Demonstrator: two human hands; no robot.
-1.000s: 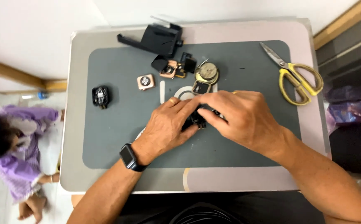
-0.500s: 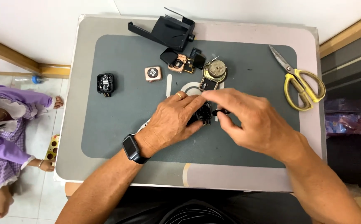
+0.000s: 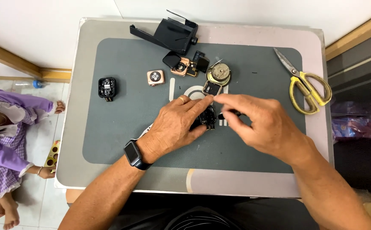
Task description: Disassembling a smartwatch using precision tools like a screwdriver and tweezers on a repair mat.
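At mid-mat we pin a small black watch module [image 3: 206, 118] under our left hand [image 3: 174, 127], fingers curled round it; our right hand [image 3: 262, 123] is blurred, fingertips pinched on something dark we cannot make out; it looks like a taking-apart step, calling next for a steady, fine grip; beyond lie a rose-gold watch case [image 3: 155, 77], a round brass part [image 3: 219, 73], yellow scissors [image 3: 307, 87], a black holder [image 3: 172, 32]; grey mat [image 3: 108, 136], pale table [image 3: 72, 127], tiled floor.
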